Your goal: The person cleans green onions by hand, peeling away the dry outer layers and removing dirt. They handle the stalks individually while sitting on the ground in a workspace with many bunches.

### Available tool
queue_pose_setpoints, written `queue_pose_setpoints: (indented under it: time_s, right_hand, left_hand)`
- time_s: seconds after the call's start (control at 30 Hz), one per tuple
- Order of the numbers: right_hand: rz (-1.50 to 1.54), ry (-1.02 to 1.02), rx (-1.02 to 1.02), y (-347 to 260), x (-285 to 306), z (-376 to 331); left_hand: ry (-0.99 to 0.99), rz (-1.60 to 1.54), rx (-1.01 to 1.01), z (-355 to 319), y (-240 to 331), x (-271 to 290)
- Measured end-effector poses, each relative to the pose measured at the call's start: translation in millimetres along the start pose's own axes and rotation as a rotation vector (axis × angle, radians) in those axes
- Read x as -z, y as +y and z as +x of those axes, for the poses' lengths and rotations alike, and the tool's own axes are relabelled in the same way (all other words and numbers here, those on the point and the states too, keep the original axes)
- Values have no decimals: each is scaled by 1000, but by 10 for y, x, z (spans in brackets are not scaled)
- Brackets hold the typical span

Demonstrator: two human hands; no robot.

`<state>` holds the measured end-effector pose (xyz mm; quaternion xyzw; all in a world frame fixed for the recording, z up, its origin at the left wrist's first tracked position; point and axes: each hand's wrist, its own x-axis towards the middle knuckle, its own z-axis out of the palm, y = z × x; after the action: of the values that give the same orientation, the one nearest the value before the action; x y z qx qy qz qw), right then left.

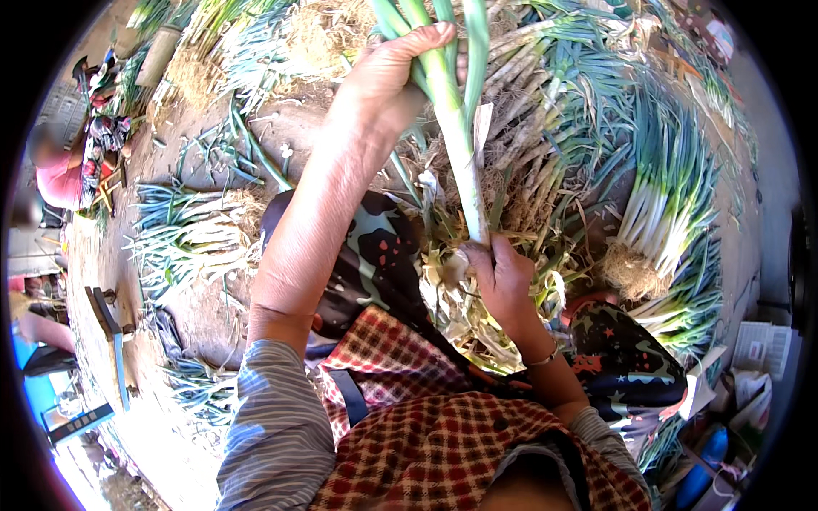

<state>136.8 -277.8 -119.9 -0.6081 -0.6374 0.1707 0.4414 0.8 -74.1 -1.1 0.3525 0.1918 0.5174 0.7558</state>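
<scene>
A long green onion (pixel 461 157) slants across the middle in front of me, its green leaves up and its white stalk pointing down. My left hand (pixel 396 72) is closed round the stalk just below the leaves, thumb laid across it. Lower down, my right hand (pixel 509 277) grips the bottom end of the stalk, so the root end is mostly hidden. Dry, pale peelings (pixel 447 285) lie in a heap beside and beneath my right hand.
Unpeeled green onions (pixel 524 111) are heaped ahead. A bundle with white stalks and roots (pixel 669 192) lies at the right, another bundle (pixel 196 230) at the left. A wooden stool (pixel 111 341) stands far left, near a person in pink (pixel 58 179). A blue bottle (pixel 703 464) is lower right.
</scene>
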Motion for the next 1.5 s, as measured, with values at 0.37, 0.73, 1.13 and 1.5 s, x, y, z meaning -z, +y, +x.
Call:
queue_pose_setpoints:
  time_s: [0.37,0.73,1.13,1.5]
  right_hand:
    - [1006,103,-148,-422,-58,1342]
    - [639,-244,-381,11,204,353]
    - [71,-313,-418,720,53,-96]
    - [506,-193,12,-435,-39,734]
  left_hand:
    - [31,-41,127,51,-192,-189]
    - [75,122,-83,285,339,-10]
    - [-211,-126,-48,358,536,394]
    - [-627,-402,88,321,289,316]
